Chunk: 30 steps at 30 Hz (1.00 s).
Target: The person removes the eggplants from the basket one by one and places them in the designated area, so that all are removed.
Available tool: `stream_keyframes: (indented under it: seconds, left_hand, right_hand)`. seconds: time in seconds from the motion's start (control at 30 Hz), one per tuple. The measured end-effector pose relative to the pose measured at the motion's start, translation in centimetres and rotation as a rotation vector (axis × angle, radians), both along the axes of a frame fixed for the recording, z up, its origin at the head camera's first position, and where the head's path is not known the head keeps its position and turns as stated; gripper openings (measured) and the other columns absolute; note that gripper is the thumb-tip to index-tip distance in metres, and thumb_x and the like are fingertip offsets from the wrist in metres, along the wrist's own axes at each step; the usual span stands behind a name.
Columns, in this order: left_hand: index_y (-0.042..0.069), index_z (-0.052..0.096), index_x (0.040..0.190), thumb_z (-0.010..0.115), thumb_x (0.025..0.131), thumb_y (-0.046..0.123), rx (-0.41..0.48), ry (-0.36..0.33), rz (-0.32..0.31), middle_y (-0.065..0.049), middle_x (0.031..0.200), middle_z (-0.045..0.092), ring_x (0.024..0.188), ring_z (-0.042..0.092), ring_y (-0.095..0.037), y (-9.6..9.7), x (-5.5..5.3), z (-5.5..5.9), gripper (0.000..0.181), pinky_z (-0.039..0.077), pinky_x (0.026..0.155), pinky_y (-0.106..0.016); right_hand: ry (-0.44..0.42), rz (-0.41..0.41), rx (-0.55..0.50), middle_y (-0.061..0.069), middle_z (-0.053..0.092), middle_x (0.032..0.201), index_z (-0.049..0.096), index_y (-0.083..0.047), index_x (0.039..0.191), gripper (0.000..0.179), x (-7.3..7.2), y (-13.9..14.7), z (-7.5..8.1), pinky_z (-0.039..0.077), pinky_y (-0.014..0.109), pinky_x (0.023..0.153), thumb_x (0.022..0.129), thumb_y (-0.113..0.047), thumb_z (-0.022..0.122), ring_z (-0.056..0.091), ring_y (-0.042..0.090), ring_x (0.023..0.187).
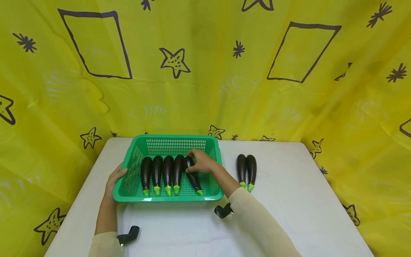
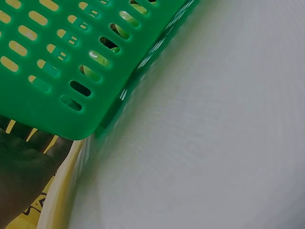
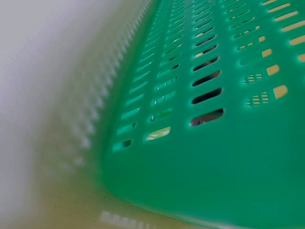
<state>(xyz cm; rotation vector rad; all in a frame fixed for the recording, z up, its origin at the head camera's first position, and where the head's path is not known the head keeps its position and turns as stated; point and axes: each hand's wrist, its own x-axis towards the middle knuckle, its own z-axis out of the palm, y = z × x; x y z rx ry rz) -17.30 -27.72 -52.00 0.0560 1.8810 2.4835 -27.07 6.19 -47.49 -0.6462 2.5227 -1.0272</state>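
1. Nearest the camera, along the bottom edge of the head view, are a pale left sleeve [image 1: 106,246] and right sleeve [image 1: 264,225], with a black device [image 1: 129,235] at the left wrist and a second black device [image 1: 223,211] at the right.
2. A white table [image 1: 173,228] spreads beneath, backed by a yellow curtain [image 1: 199,103] with dark drawn stars and frames.
3. The green basket [image 1: 167,198], slotted and rectangular, sits left of centre; its wall fills much of the right wrist view and hides the right hand there.
4. Two loose eggplants [image 1: 251,169] lie side by side on the table, right of the basket.
5. Inside the basket, four eggplants [image 1: 168,171] lie in a row, dark and glossy, their bright green caps toward the bottom of the frame.
6. The held eggplant [image 1: 194,181] is at the row's right end, inside the basket, tilted with its cap toward the lower right.
7. The right hand [image 1: 202,162] grasps its upper part between thumb and fingers.
8. The left hand [image 1: 112,181] grips the basket's left rim, its fingers partly hidden.
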Motion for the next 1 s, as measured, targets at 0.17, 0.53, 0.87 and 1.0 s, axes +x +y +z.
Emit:
stream_keyframes:
  seconds: [0.17, 0.53, 0.87, 1.0]
  left_hand:
    - [-0.004, 0.011, 0.166, 0.036, 0.111, 0.020, -0.011, -0.014, 0.009, 0.017, 0.132, 0.060, 0.122, 0.054, -0.009, 0.0, 0.1, 0.3, 0.065, 0.047, 0.098, -0.024]
    - [0.003, 0.017, 0.168, 0.036, 0.110, 0.026, -0.111, -0.093, 0.048, 0.013, 0.135, 0.050, 0.127, 0.045, -0.017, -0.1, 0.6, 0.9, 0.065, 0.049, 0.094, -0.025]
    - [0.007, 0.025, 0.167, 0.040, 0.111, 0.027, -0.094, -0.074, 0.061, 0.015, 0.132, 0.056, 0.123, 0.050, -0.013, -0.6, 0.9, 1.4, 0.061, 0.050, 0.094, -0.025]
    - [0.012, 0.029, 0.167, 0.041, 0.111, 0.028, -0.101, -0.066, 0.049, 0.017, 0.132, 0.056, 0.123, 0.050, -0.012, -0.9, 1.0, 1.6, 0.060, 0.049, 0.094, -0.025]
  right_hand:
    - [0.019, 0.002, -0.001, 0.020, 0.057, 0.133, 0.054, 0.000, 0.144, 0.061, 0.0, 0.0, 0.0, 0.051, 0.047, 0.095, 0.092, -0.016, 0.083, 0.056, 0.034, 0.119]
    - [0.092, 0.007, -0.040, 0.021, 0.058, 0.139, 0.054, 0.002, 0.146, 0.059, 0.4, 0.0, 0.3, 0.050, 0.049, 0.100, 0.095, -0.015, 0.079, 0.057, 0.037, 0.126]
    - [0.176, -0.010, -0.062, 0.017, 0.054, 0.146, 0.053, -0.002, 0.149, 0.061, 0.5, -0.5, 0.4, 0.051, 0.046, 0.100, 0.096, -0.019, 0.079, 0.059, 0.033, 0.123]
    - [0.154, -0.022, -0.084, 0.016, 0.055, 0.144, 0.052, -0.004, 0.150, 0.061, 0.4, -0.8, 0.6, 0.053, 0.044, 0.095, 0.097, -0.019, 0.078, 0.062, 0.031, 0.116]
